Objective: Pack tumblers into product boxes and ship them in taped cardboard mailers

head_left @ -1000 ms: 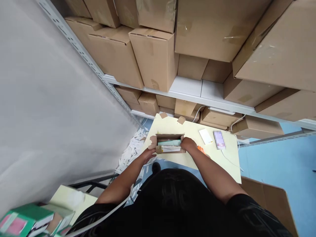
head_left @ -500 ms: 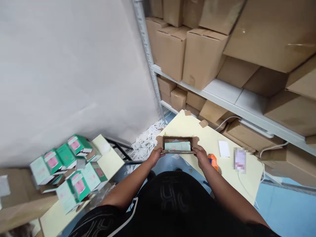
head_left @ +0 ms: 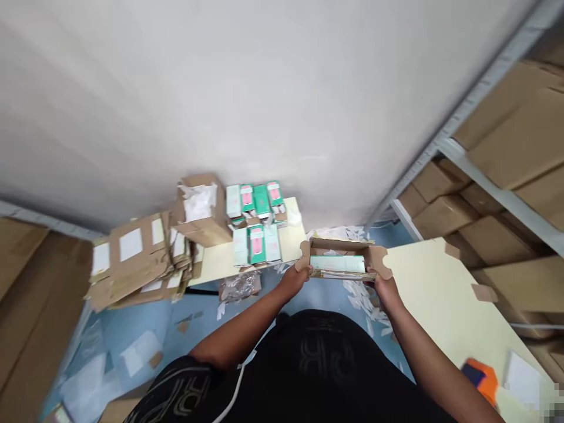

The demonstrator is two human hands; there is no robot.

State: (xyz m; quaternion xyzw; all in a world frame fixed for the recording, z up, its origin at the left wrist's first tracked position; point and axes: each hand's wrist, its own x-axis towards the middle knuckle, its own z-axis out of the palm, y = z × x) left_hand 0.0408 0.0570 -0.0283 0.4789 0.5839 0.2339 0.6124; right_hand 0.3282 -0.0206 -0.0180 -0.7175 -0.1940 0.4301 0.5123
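Note:
Between my two hands I carry an open cardboard box [head_left: 339,244], its end flaps folded outward. Inside it lies a pale green and white carton [head_left: 338,264] along the near side. My left hand [head_left: 295,281] grips the left near corner of the box, and my right hand [head_left: 384,288] grips the right near corner. The undersides of both hands' fingers are partly hidden. Beyond my left hand, several green and white cartons [head_left: 261,201], some with pink panels, stand in two rows on a cream table [head_left: 215,263].
A cardboard box [head_left: 200,231] with white paper stands left of the cartons, beside flattened cardboard [head_left: 132,258]. White scraps [head_left: 363,302] litter the blue floor. At right, a second cream table [head_left: 440,299] bears an orange object [head_left: 484,379]. Shelves with boxes [head_left: 511,141] rise behind it.
My view has swung left, from the shelves towards the wall and the table of cartons. Both hands still hold the cardboard box, now nearer to that table.

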